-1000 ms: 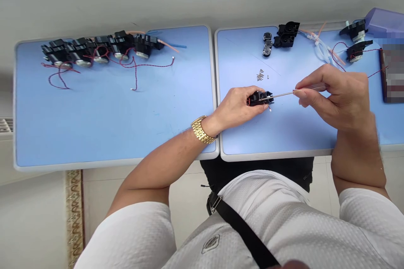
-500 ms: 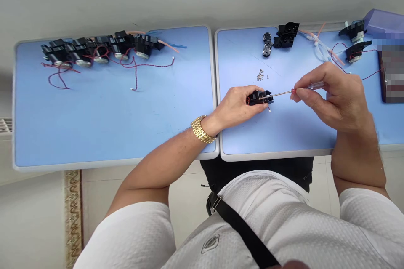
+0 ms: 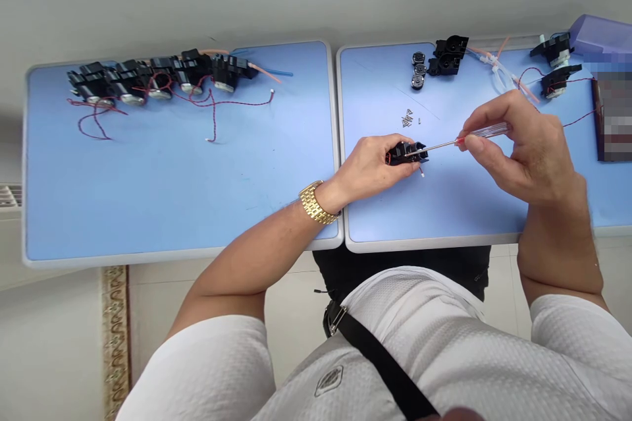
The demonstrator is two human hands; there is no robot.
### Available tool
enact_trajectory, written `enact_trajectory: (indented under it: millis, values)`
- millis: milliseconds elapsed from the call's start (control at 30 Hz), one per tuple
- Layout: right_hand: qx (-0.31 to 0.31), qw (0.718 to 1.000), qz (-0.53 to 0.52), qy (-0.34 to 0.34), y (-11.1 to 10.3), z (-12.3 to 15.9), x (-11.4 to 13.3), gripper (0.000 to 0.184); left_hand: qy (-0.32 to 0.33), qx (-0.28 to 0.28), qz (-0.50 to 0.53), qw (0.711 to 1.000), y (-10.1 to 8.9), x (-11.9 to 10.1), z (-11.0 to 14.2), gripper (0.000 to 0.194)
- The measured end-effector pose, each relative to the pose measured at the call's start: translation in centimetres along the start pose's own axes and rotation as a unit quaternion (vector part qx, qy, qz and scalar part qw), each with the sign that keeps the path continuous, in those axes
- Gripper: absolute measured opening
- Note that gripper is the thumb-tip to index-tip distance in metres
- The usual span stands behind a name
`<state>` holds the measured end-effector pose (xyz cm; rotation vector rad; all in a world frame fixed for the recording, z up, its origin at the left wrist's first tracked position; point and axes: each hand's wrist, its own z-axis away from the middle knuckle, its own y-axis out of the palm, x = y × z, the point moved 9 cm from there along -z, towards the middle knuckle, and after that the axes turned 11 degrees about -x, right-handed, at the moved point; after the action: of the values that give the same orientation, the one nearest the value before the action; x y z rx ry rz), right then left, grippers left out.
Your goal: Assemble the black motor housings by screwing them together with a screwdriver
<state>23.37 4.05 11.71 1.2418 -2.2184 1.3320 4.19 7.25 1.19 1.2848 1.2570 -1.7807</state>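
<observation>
My left hand [image 3: 374, 165] grips a small black plastic housing [image 3: 417, 149] on the right-hand table, fingers along its far side and thumb on the near side. A short wire with a white plug [image 3: 422, 172] sticks out below it. Between the fingertips and thumb of my right hand [image 3: 526, 151] is a screwdriver [image 3: 486, 132] with a clear handle and a red collar. Its thin shaft points left, and the tip meets the top of the housing. Whether the tip sits in a screw is too small to tell. A pile of small screws [image 3: 407, 119] lies just beyond the housing.
Three round metal parts [image 3: 418, 70] and black housings [image 3: 449, 55] lie at the back, near loose tubes [image 3: 501, 72] and two assembled units [image 3: 555, 82]. A purple bin [image 3: 600, 35] stands far right. Several wired units [image 3: 158, 78] line the left table [image 3: 172, 197]. A gap separates the tables.
My right hand's fingers have shifted slightly on the screwdriver, and more of its clear handle shows. My left hand and the housing stay in place.
</observation>
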Motion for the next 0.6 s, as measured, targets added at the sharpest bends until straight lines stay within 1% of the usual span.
enact_trajectory:
  millis: [100, 167, 233, 333, 400, 433, 500, 567, 600]
  values:
    - [0.013, 1.0, -0.017, 0.006, 0.04, 0.09, 0.55, 0.005, -0.001, 0.001, 0.0, 1.0, -0.01, 0.05, -0.01, 0.037]
    - [0.007, 1.0, -0.013, 0.001, -0.06, 0.05, 0.73, 0.006, -0.004, 0.001, -0.003, 1.0, -0.01, 0.14, 0.0, 0.038]
    - [-0.003, 1.0, 0.007, -0.01, -0.17, -0.01, 0.61, 0.011, -0.006, 0.001, -0.005, 1.0, -0.02, 0.19, 0.0, 0.039]
    - [-0.032, 0.997, 0.052, -0.044, -0.44, -0.07, 0.35, 0.025, -0.007, 0.001, -0.005, 1.0, -0.03, 0.18, -0.01, 0.04]
    - [-0.054, 0.994, 0.061, -0.067, -0.7, -0.08, 0.38, 0.033, -0.007, 0.005, 0.0, 1.0, 0.03, 0.15, -0.02, 0.04]
    - [-0.057, 0.994, 0.059, -0.069, -0.73, -0.09, 0.37, 0.034, -0.007, 0.007, 0.003, 1.0, 0.06, 0.13, -0.02, 0.04]
    - [-0.039, 0.997, 0.044, -0.049, -0.51, -0.12, 0.22, 0.026, -0.007, 0.008, 0.009, 1.0, 0.07, 0.08, -0.02, 0.039]
    - [-0.005, 1.0, 0.019, -0.017, -0.12, -0.09, 0.14, 0.012, -0.007, 0.005, 0.012, 1.0, 0.04, 0.05, -0.03, 0.038]
    - [0.008, 1.0, 0.004, -0.006, 0.03, -0.04, 0.24, 0.011, -0.007, 0.003, 0.012, 1.0, 0.02, 0.04, -0.03, 0.037]
